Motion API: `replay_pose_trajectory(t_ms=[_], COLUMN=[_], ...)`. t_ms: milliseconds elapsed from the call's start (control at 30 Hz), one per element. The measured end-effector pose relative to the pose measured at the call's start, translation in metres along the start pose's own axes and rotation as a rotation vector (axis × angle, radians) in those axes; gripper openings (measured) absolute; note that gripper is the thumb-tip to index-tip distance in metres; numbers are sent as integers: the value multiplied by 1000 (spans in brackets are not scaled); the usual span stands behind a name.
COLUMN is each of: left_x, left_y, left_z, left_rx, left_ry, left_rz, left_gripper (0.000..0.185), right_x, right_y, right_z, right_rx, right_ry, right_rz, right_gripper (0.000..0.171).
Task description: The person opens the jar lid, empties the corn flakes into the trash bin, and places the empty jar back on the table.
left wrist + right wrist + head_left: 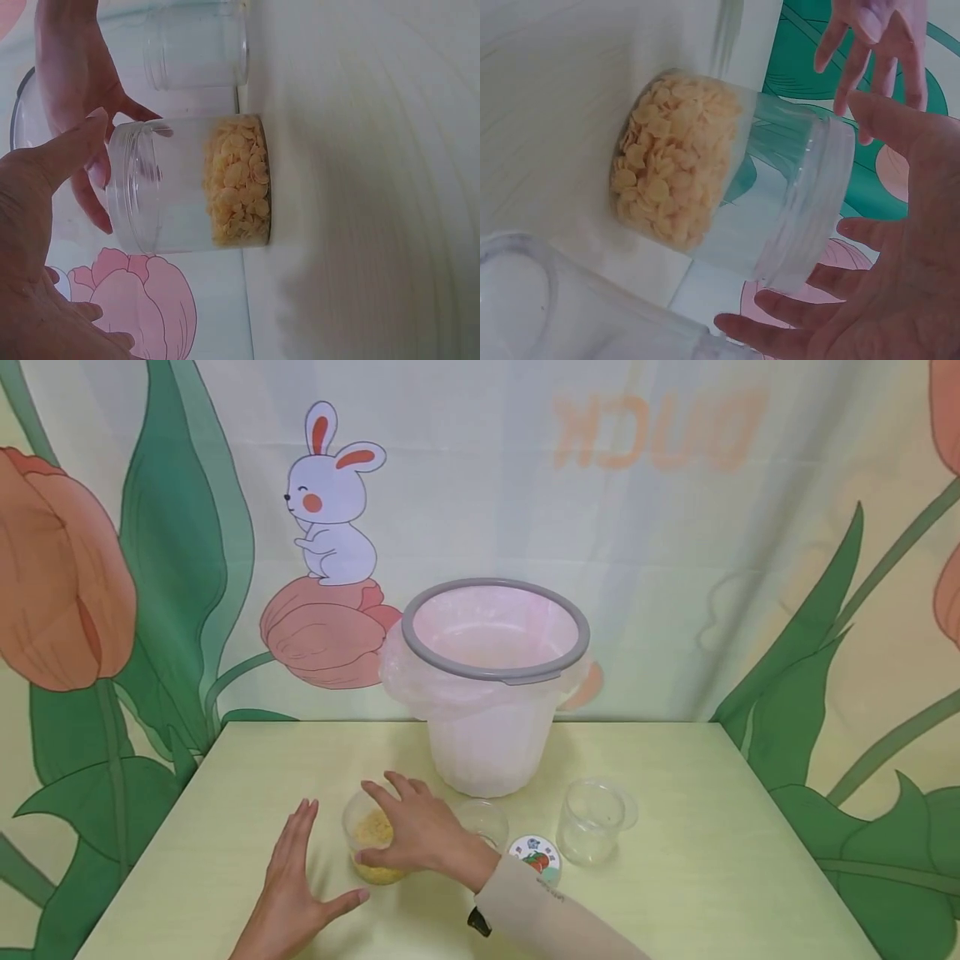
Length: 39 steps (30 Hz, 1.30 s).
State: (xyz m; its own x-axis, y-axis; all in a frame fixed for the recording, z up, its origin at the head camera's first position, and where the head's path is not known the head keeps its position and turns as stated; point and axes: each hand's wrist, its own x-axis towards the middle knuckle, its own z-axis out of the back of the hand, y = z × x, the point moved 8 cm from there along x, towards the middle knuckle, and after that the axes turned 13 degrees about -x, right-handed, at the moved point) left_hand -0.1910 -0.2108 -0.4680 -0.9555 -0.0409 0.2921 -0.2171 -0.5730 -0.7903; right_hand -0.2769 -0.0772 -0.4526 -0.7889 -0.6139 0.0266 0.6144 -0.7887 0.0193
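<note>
A clear lidless jar (369,832) part-filled with yellow flakes stands on the pale green table (712,860). My right hand (416,831) reaches over its open top with the fingers spread and the thumb down at the jar's front. The right wrist view shows this hand (900,247) cupped round the jar's rim (810,202) with a gap showing between palm and rim. My left hand (292,877) lies flat and open just left of the jar, its thumb pointing towards it. In the left wrist view the jar (202,184) sits between the left thumb (67,150) and the right hand's fingers (75,75).
A white bin (495,677) with a pink liner and grey rim stands behind the jar. Two empty clear jars (592,822) (483,820) and a round printed lid (534,853) sit to the right. A printed curtain hangs behind the table.
</note>
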Motion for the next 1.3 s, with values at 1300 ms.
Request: replay_pose_trajectory(t_ms=[1300], left_x=[0], left_y=[-8], left_z=[4], left_rx=[-28], left_ry=[-54], left_rz=[-55], left_gripper=[127], right_x=[4], right_y=[1], right_z=[18], right_rx=[76], right_ry=[-106], right_rz=[28], right_gripper=[77])
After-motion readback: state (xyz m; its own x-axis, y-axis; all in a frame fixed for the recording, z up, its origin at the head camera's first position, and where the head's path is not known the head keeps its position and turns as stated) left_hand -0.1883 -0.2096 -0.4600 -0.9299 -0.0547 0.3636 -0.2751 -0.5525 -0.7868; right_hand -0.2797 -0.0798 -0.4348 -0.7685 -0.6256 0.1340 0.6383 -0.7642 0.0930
